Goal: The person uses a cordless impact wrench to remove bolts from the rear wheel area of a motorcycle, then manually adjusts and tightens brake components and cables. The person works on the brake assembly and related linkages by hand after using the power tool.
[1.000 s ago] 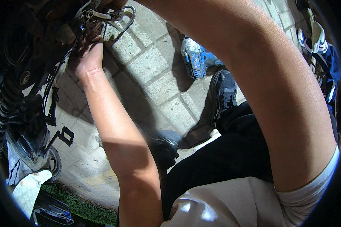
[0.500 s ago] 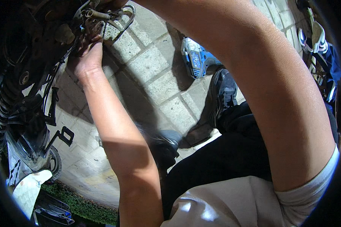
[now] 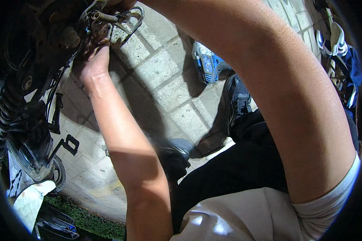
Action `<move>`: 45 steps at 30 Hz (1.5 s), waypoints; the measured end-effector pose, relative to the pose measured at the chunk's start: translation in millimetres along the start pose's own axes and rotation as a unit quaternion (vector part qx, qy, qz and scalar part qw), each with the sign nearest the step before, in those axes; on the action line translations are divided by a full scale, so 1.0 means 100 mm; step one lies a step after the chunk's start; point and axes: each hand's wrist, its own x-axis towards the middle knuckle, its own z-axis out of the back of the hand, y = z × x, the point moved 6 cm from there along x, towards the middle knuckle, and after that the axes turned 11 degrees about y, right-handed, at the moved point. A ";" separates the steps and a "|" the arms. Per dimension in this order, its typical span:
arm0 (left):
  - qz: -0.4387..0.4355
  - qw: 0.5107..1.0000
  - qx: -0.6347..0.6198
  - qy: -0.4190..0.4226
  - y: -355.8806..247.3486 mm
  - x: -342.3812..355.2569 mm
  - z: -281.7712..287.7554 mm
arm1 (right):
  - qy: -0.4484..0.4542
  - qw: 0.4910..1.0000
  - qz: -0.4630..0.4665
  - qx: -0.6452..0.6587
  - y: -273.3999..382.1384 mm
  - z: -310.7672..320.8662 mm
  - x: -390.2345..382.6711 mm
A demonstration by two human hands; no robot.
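Observation:
At the upper left, my left hand (image 3: pixel 95 66) reaches up into the dark, dirty underside of a two-wheeler (image 3: pixel 32 76). Its fingers are curled against a grimy part; what they hold is lost in shadow. Just above is a small rusty coil spring (image 3: pixel 104 17), beside a bent metal bar (image 3: pixel 138 20) that juts out over the paving. My right arm crosses the top of the view. Only a sliver of my right hand (image 3: pixel 122 4) shows at the upper edge, close to the spring, and its fingers are hidden.
A blue and grey cordless power tool (image 3: pixel 207 64) lies on the paving bricks (image 3: pixel 165 68) near my dark shoe (image 3: pixel 239 98). Down the left are a black shock absorber (image 3: pixel 4 108) and a pedal (image 3: pixel 71 144). Blue and white items (image 3: pixel 345 60) sit at the far right.
Almost nothing differs. My right arm has shifted very slightly, while the left hand stays at the same part of the two-wheeler.

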 end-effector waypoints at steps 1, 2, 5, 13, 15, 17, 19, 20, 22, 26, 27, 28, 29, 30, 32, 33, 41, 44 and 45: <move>0.003 1.000 -0.027 0.017 0.00 0.02 0.03 | 0.000 1.000 0.001 0.001 0.00 0.00 0.01; 0.037 0.990 -0.066 0.121 0.04 0.05 -0.06 | -0.001 1.000 -0.001 0.002 0.00 0.00 0.01; 0.076 0.955 -0.116 0.262 0.04 0.05 -0.19 | -0.002 1.000 -0.001 0.001 0.01 0.00 0.02; 0.021 0.998 -0.053 0.034 0.00 0.03 -0.04 | -0.009 1.000 -0.001 0.008 0.03 0.03 0.01; 0.008 0.999 -0.043 0.011 -0.01 0.01 -0.03 | -0.010 1.000 0.001 0.008 0.04 0.03 0.01; 0.008 0.999 -0.031 0.017 0.00 0.00 -0.05 | -0.012 1.000 0.001 0.010 0.04 0.03 0.01; 0.015 1.000 -0.011 0.011 0.00 -0.03 -0.07 | -0.013 1.000 0.001 0.011 0.05 0.02 0.01; 0.003 0.999 -0.042 0.003 0.00 -0.05 -0.08 | -0.014 1.000 0.001 0.011 0.05 0.02 0.01; -0.018 0.996 -0.065 -0.063 -0.01 -0.11 -0.05 | -0.015 1.000 0.001 0.012 0.06 0.02 0.01; 0.001 1.000 -0.013 -0.023 0.01 -0.09 -0.14 | -0.018 1.000 0.001 0.018 0.06 0.03 0.02; 0.000 1.000 0.001 -0.008 0.00 -0.08 -0.16 | -0.021 1.000 0.002 0.019 0.06 0.04 0.03; 0.000 1.000 0.018 -0.021 0.00 -0.07 -0.14 | -0.020 1.000 0.001 0.022 0.06 0.05 0.04; -0.006 1.000 -0.010 -0.015 0.00 -0.06 -0.14 | -0.028 0.999 -0.001 0.027 0.05 0.06 0.05; -0.009 0.999 -0.032 -0.039 0.00 -0.06 -0.11 | -0.009 0.999 0.003 0.039 0.06 0.05 0.07; -0.007 0.995 -0.060 -0.085 0.00 -0.06 -0.07 | 0.017 0.999 0.011 0.041 0.07 0.05 0.09; -0.001 0.996 -0.042 -0.073 0.00 -0.06 -0.09 | 0.021 0.999 0.011 0.036 0.07 0.05 0.09; -0.026 0.992 -0.057 -0.107 0.02 -0.14 -0.20 | 0.045 0.999 0.020 -0.001 0.11 0.05 0.07; -0.012 0.996 -0.064 -0.060 0.04 -0.12 -0.25 | 0.051 0.999 0.015 -0.001 0.11 0.05 0.06; -0.005 0.998 -0.058 -0.038 0.04 -0.10 -0.28 | 0.054 0.998 0.018 -0.007 0.12 0.05 0.06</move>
